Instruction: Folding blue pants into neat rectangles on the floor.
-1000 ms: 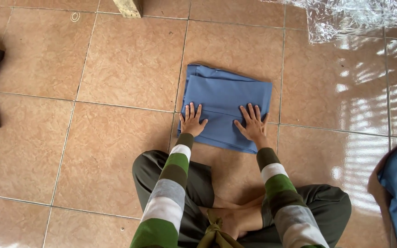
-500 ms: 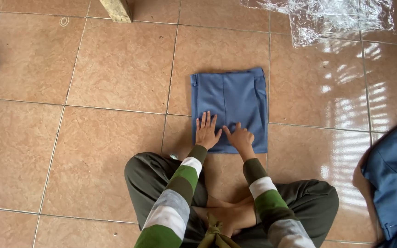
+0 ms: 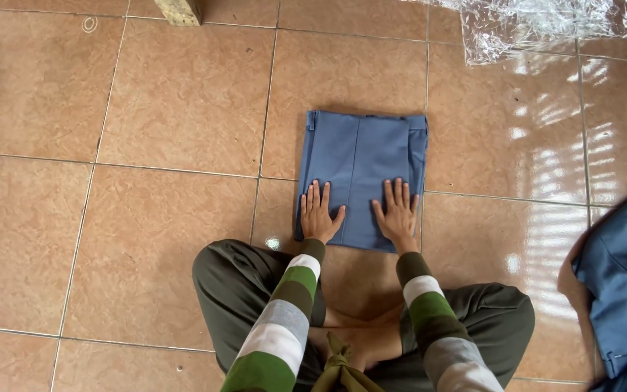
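Both hands [image 3: 357, 214] flat on folded garment [image 3: 363, 156]

The crumpled clear plastic sheet [image 3: 546, 25] runs off the top edge. The second blue cloth garment [image 3: 622, 283] is cut at the right edge. The pale wooden block [image 3: 177, 10] shows only its foot.

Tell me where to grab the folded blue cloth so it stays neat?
Probably the near edge of the folded blue cloth, coming from the person's side. The left hand and right hand already lie flat at its two near corners, so the fingers could slip under there and lift both corners evenly.
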